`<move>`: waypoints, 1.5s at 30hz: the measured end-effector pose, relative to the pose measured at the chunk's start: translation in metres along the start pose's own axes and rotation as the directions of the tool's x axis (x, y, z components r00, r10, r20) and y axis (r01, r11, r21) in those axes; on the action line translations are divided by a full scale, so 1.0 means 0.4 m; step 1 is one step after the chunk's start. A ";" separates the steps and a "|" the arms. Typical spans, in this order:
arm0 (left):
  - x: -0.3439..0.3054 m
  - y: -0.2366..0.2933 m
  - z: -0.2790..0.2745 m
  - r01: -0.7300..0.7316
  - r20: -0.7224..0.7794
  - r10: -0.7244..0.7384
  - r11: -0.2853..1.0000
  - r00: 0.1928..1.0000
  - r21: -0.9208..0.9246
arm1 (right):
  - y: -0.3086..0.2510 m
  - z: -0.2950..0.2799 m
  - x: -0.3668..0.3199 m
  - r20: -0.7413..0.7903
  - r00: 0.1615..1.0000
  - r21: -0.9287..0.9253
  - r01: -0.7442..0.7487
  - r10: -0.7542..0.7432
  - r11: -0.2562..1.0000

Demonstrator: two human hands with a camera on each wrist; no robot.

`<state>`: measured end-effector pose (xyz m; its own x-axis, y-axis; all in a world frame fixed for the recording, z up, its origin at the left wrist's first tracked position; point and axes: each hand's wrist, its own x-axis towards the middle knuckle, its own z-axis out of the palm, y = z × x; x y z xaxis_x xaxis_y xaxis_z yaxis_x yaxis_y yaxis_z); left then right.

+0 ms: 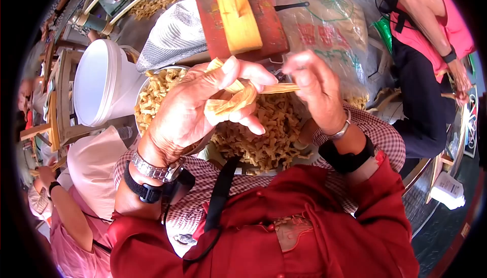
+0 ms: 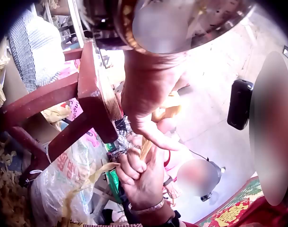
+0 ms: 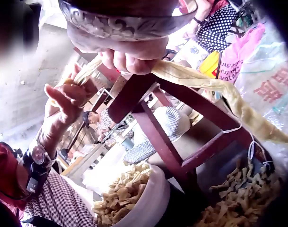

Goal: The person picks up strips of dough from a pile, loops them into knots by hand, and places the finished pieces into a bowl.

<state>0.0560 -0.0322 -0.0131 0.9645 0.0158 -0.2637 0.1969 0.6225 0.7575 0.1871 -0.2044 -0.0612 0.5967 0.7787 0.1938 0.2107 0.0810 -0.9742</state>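
A long, flat yellowish strip [image 1: 233, 104] stretches between both hands in the head view. My left hand [image 1: 175, 108] holds it looped around the fingers, palm up. Opposite it, my right hand [image 1: 322, 92], slightly blurred, pinches the strip farther along. The right wrist view has curled fingers of the right hand [image 3: 129, 61] on the strip [image 3: 205, 82], whose long tail trails off to the right. Across from them there, the left hand [image 3: 66, 101] grips the other part. Below the hands in the head view lies a heap of small knotted tan pieces [image 1: 274, 136].
A red wooden stool [image 1: 200, 4] bearing a yellow wooden block [image 1: 238, 16] stands just ahead. To the left are a tub of tan pieces [image 1: 157, 87] and a white bucket [image 1: 94, 82]. A clear plastic sack [image 1: 324, 29] lies ahead right; people sit on both sides.
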 end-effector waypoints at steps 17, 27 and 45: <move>-0.003 0.009 0.002 -0.059 -0.232 0.213 0.843 0.949 0.534 | -0.031 0.040 0.013 0.380 0.844 0.033 -0.422 0.380 0.906; 0.013 0.004 0.005 -0.065 -0.287 0.215 0.888 0.933 0.455 | -0.061 0.052 0.028 0.345 0.918 -0.014 -0.204 0.196 0.979; 0.134 0.161 -0.060 -0.367 -0.276 0.545 0.785 0.792 0.499 | -0.084 -0.076 0.273 0.103 0.993 -0.399 0.098 -0.062 0.912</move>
<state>0.1163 0.0274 0.0072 0.8224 0.5675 0.0393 -0.1114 0.0929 0.9894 0.2689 -0.1410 -0.0037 0.4998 0.8321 0.2405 0.5591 -0.0979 -0.8233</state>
